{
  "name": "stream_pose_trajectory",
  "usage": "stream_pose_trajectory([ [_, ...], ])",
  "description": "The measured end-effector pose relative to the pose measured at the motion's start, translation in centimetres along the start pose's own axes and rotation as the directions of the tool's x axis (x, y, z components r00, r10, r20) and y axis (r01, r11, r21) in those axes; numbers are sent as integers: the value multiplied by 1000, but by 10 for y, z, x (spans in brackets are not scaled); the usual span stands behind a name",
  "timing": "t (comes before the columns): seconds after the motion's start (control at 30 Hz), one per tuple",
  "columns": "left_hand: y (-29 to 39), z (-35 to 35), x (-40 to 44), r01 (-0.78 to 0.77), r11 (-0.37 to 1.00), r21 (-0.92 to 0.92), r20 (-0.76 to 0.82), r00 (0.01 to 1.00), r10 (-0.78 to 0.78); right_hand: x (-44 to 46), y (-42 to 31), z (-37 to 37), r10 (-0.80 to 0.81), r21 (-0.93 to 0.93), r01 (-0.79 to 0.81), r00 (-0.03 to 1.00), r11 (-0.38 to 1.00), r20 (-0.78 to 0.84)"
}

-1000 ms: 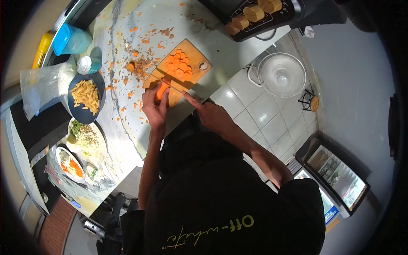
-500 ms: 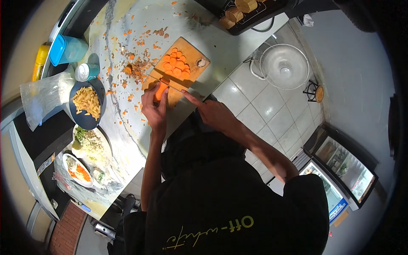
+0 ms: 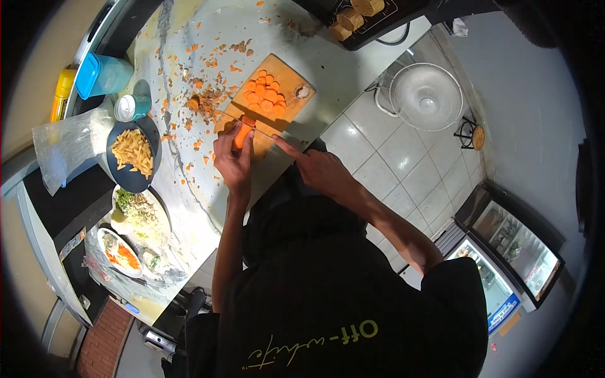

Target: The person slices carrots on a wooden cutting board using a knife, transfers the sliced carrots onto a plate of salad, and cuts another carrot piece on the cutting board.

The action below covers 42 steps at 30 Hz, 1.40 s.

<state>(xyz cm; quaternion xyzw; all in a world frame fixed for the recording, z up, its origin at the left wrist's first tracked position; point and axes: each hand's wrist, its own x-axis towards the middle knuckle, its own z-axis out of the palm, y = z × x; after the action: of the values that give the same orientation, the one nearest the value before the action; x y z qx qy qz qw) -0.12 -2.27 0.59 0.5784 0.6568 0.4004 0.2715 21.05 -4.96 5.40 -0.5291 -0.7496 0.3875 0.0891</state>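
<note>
A wooden cutting board (image 3: 291, 116) lies on the marble counter with a pile of round carrot slices (image 3: 265, 93) on it. Over the board's near part, my left hand (image 3: 233, 157) is closed around a carrot (image 3: 243, 135). From the right, my right hand (image 3: 320, 169) grips a knife (image 3: 263, 133), its index finger stretched along the blade. The blade lies at the carrot's far end. The handle is mostly hidden in my right hand. Carrot peelings (image 3: 205, 104) are scattered left of the board.
On the left are a dark plate of cut pieces (image 3: 132, 179), a plate of chopped vegetables (image 3: 157, 220), an oval dish (image 3: 129, 269), a white-lidded jar (image 3: 125, 108) and a blue-lidded container (image 3: 89, 74). A glass bowl (image 3: 426, 97) is at the right, a black tray (image 3: 378, 34) at the top.
The view has shifted slightly. Both hands stay at the board, my left hand still on the carrot and my right hand on the knife, with a small movement of the blade against the carrot.
</note>
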Motion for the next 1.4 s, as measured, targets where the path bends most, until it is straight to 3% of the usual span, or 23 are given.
stream_pose_trajectory([
  [0.2,-6,0,-1,-17,1000,10,8,1000,17,0,3,4,-40,7,40,997,999,-63],
  [0.57,-2,0,0,10,1000,22,18,1000,-11,2,-2,2,6,-46,-7,1000,999,-26],
  [0.73,-3,2,-1,-14,997,70,-13,1000,15,7,-2,13,74,46,-75,997,996,24],
  [0.87,-5,5,0,-24,990,137,-37,999,29,13,-4,15,81,-8,-81,996,997,33],
  [0.93,-8,3,1,-110,970,216,-36,992,120,15,-2,20,80,-22,-80,996,997,24],
  [1.23,-13,0,4,-184,966,182,0,982,187,22,13,30,-23,77,27,998,997,-58],
  [1.27,-13,-1,4,-190,964,185,-5,981,194,20,15,34,-60,82,71,990,994,-128],
  [1.33,-12,-1,4,-83,984,155,4,997,83,14,17,29,-115,76,132,973,988,-199],
  [1.4,-12,0,2,-81,987,140,-10,996,83,0,15,17,71,-11,-71,996,997,49],
])
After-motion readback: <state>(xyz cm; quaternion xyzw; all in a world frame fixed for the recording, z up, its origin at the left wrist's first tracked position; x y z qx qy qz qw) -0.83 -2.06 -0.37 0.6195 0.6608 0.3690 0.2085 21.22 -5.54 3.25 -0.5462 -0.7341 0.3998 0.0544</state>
